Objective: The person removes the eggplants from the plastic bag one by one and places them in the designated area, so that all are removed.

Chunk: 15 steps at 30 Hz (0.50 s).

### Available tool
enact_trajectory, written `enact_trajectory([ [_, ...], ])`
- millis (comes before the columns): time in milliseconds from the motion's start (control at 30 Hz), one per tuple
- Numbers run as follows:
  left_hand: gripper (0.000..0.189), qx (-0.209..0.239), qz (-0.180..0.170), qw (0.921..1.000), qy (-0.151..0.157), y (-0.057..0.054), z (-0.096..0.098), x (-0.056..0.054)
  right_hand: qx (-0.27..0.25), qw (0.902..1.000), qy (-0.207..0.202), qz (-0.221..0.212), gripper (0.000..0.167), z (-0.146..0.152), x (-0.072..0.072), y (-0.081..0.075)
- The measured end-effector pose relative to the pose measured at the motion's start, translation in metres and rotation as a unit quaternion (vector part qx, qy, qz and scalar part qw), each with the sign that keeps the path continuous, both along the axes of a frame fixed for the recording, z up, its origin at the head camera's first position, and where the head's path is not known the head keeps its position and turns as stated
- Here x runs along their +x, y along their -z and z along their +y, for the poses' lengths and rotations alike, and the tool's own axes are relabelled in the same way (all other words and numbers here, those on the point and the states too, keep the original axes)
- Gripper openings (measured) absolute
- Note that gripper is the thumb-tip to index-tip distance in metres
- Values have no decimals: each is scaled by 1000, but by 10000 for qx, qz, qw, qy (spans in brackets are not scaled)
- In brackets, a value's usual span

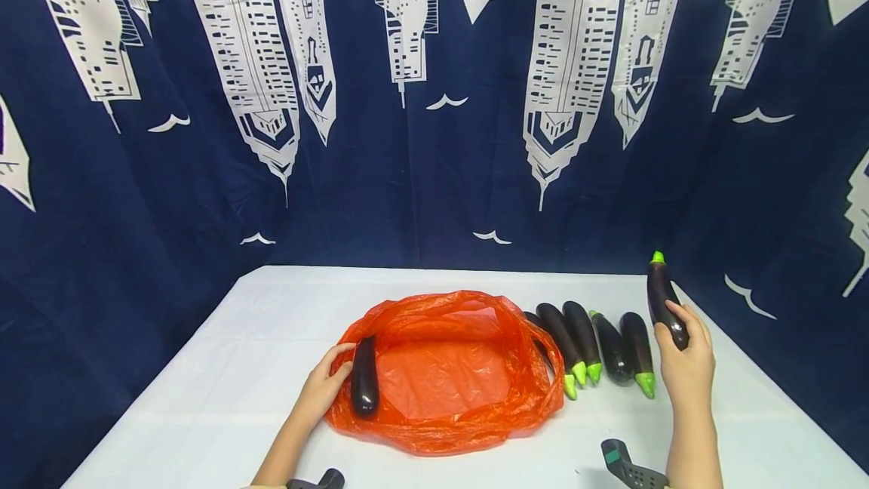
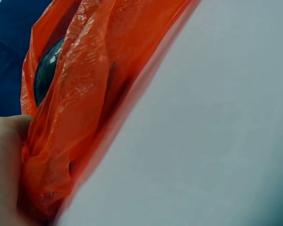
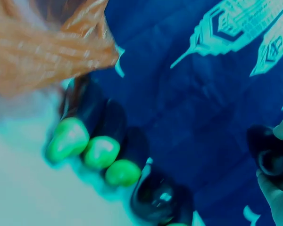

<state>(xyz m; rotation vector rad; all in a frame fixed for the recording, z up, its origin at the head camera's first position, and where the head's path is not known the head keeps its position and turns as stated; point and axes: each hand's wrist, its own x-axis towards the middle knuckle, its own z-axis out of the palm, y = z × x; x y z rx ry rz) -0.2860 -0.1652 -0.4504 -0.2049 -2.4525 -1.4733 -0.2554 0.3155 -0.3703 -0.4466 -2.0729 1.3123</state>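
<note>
An orange-red plastic bag (image 1: 441, 436) lies wide-mouthed on the white table. At its left rim my left hand (image 1: 324, 387) pinches the plastic, as the left wrist view also shows. One eggplant (image 1: 364, 379) is inside the bag against that left wall, right beside my fingers. Off to the right, my right hand (image 1: 689, 357) grips another eggplant (image 1: 661, 293) by its dark rounded end, its green cap pointing up and away. To the bag's right, several eggplants (image 1: 634, 349) lie in a row, most with green caps toward me; the leftmost is partly hidden behind the bag.
The white table (image 1: 224, 368) runs back to a dark blue curtain (image 1: 407, 195) printed with white buildings, which also hangs along both sides. A dark wrist strap mount (image 1: 631, 466) shows by my right forearm.
</note>
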Motion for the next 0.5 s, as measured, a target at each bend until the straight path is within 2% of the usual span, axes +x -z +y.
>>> enact_trajectory([
  [100,32,32,-80,10000,28,0,0,0,-156,9998,91,-32,46,5,-1,12],
  [133,33,156,-184,9997,49,0,0,0,-190,9998,109,-44,46,6,-1,16],
  [233,33,138,-358,9993,24,-1,1,-1,-338,9991,232,-99,47,11,-3,29],
  [500,33,75,-407,9991,1,0,1,-3,-402,9980,398,-271,46,18,-9,55],
])
